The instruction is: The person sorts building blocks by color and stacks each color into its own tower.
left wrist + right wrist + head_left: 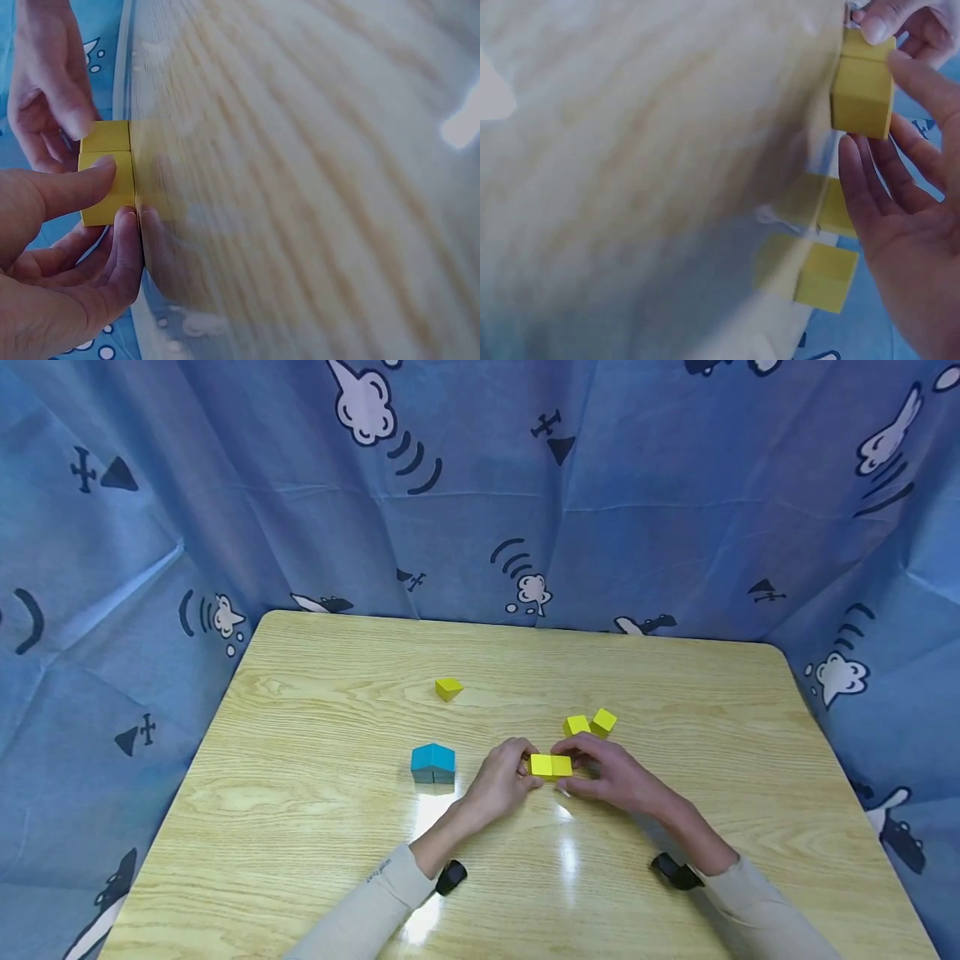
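Two yellow cubes sit side by side on the table, their faces meeting. My left hand (501,777) pinches the left yellow cube (105,206), with the thumb on its near face and the fingers around the other side. From the right, my right hand (615,775) holds the right yellow cube (861,105) between thumb and fingers. Just beyond that hand are two more yellow blocks, one (577,725) partly behind its fingers and another (603,722) turned at an angle.
Left of my hands stands a pair of blue blocks (432,764) set together, with a peaked top. Farther back lies a yellow wedge-shaped block (448,688). The wooden table (315,827) ends at a blue patterned curtain (465,527) behind and at both sides.
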Demonstrator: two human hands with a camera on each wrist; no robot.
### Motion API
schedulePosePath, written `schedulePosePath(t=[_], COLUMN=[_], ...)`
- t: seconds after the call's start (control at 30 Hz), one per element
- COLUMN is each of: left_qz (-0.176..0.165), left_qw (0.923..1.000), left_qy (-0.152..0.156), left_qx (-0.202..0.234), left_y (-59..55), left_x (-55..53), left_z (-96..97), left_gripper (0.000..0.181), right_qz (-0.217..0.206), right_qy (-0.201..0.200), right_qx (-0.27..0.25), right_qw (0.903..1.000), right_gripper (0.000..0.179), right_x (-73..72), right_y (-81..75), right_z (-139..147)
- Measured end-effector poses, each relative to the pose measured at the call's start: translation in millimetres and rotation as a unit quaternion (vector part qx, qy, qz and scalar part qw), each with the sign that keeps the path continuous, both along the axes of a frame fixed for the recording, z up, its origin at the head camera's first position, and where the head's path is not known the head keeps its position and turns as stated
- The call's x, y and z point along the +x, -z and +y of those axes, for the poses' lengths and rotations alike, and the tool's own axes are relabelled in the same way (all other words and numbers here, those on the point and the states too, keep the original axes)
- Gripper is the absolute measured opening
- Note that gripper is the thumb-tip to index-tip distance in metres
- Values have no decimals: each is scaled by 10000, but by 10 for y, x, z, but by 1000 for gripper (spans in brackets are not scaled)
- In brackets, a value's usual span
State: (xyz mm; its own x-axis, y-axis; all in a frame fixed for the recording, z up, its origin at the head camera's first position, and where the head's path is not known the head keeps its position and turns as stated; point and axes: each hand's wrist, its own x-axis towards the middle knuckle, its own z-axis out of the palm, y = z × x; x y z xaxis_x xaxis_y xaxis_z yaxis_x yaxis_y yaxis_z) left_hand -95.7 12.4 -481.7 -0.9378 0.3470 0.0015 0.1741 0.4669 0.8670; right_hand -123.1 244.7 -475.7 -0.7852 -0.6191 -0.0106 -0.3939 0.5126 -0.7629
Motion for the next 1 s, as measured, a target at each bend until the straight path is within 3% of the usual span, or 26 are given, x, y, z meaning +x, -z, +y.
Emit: schedulePosePath(t=[0.13, 0.43, 0.8, 1.0], left_qz=[38, -95, -227, -213], left_qw=[10000, 9999, 9997, 9997], left_qy=[-1, -13, 15, -1], left_qx=[19, -32, 92, 85], left_y=[2, -1, 5, 7], left_x=[1, 0, -18, -20], left_z=[-3, -10, -18, -18], left_gripper=[30, 32, 31, 31], right_qz=[290, 1483, 1147, 1192], right_qy=[197, 488, 646, 605], right_qx=[-52, 108, 776, 839], right_qw=[9994, 9877, 9883, 9875], right_gripper=[36, 32, 42, 39], right_x=[-29, -183, -297, -330], right_y=[-70, -147, -56, -5], right_z=[18, 87, 77, 80])
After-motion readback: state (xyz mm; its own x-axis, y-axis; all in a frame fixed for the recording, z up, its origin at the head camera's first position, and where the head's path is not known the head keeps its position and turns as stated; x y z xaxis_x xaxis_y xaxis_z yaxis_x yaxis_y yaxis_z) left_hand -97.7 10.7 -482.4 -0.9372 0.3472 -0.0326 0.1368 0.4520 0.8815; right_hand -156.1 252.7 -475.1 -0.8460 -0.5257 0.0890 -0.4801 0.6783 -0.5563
